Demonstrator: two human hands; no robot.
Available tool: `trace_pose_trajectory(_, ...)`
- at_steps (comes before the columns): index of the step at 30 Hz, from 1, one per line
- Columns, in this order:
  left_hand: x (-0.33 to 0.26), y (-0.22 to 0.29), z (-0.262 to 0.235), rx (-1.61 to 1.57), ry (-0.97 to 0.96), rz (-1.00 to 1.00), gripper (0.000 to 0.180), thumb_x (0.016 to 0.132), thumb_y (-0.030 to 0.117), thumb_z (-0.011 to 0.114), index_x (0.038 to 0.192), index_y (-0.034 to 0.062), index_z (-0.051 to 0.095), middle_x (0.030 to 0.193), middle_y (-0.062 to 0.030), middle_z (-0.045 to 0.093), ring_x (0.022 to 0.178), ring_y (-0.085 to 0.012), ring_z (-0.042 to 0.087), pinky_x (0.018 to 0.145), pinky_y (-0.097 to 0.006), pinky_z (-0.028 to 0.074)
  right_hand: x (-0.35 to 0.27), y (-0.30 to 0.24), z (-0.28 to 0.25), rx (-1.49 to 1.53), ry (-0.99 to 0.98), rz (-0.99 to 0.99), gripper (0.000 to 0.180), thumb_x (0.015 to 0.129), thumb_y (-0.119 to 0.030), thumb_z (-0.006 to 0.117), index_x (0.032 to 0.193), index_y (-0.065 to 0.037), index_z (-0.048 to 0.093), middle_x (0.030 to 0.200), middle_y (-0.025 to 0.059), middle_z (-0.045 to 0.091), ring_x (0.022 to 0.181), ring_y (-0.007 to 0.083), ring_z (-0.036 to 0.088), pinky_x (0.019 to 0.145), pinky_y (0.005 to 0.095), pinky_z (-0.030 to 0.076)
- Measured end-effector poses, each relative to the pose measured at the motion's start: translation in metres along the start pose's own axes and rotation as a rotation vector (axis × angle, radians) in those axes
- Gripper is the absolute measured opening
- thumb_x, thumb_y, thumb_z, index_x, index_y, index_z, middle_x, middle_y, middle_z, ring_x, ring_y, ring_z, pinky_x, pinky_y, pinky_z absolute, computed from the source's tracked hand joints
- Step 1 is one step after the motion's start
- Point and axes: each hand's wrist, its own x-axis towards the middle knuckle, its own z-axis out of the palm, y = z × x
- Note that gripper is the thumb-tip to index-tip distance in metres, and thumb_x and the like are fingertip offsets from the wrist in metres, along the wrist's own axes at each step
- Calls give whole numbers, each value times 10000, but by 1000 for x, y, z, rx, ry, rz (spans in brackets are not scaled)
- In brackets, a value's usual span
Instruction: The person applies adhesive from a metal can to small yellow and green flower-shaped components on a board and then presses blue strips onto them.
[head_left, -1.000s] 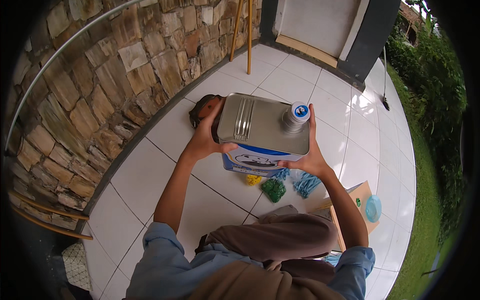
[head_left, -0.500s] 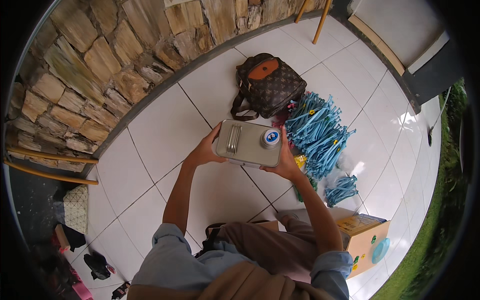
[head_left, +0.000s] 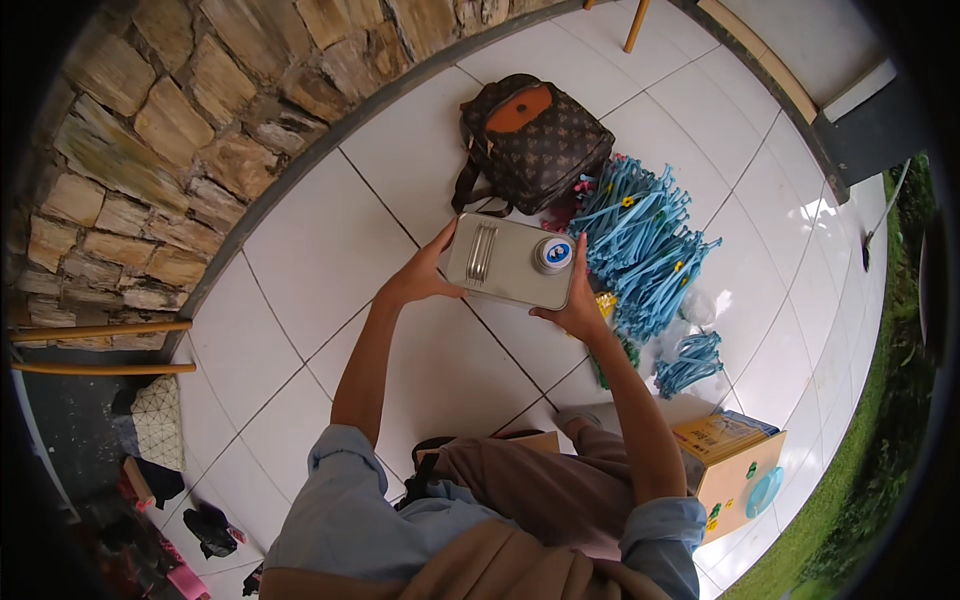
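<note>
- Since a half-second ago the metal can (head_left: pixel 508 262) sits a little higher and further out from the body, nearer the backpack (head_left: pixel 530 135).
- It is held flat above the white tiled floor (head_left: pixel 330 250), its handle and blue-and-white cap (head_left: pixel 553 254) facing up.
- The left hand (head_left: pixel 418 278) grips its left end, fingers wrapped on the edge.
- The right hand (head_left: pixel 572 312) clasps its right end.
- A pile of blue hangers (head_left: pixel 640 240) lies just beside it; a cardboard box (head_left: pixel 735 470) stands by the knee.
</note>
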Motion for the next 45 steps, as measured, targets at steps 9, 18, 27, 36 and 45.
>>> trace_pose_trajectory(9, -7, 40, 4, 174, 94, -14, 1037, 604, 48, 758, 1422, 102, 124, 1441, -139, 244, 1333, -260, 230, 1079, -346, 213, -1, -1, -27, -125, -72, -69, 1107, 607, -6, 757, 1408, -15, -8, 1372, 244, 297, 1256, 369, 340, 1037, 384, 292)
trace_pose_trajectory(18, 58, 68, 84, 190, 393, 139, 286, 794, 212, 649, 1006, 22, 615, 950, -112, 629, 858, -209, 616, 733, -307, 499, 38, -27, -31, 121, 256, 287, 341, 792, -198, 671, 1089, -55, 582, 873, 101, 660, 771, 150, 630, 682, 266, 488)
trace_pose_trajectory(27, 72, 50, 90, -32, 307, -133, 240, 806, 198, 660, 960, 14, 653, 801, -66, 659, 740, -90, 612, 614, -209, 499, 39, -20, -17, 227, 424, 393, 372, 699, -208, 749, 983, -33, 586, 787, 104, 655, 700, 162, 623, 650, 281, 480)
trace_pose_trajectory(36, 73, 74, 117, 376, 540, 224, 237, 802, 86, 593, 965, 2, 441, 935, -173, 524, 879, -323, 538, 761, -398, 441, 28, -14, -26, -34, 563, 171, 384, 786, -186, 670, 1075, -18, 483, 913, 129, 583, 785, 252, 580, 706, 334, 466)
trace_pose_trajectory(45, 39, 304, 202, 194, -98, 844, 83, 858, 70, 536, 902, 11, 497, 814, -105, 589, 731, -230, 596, 661, -324, 464, -153, -227, -225, -544, 330, 53, 89, 805, -73, 591, 843, -11, 539, 836, 133, 586, 767, 299, 590, 680, 377, 478)
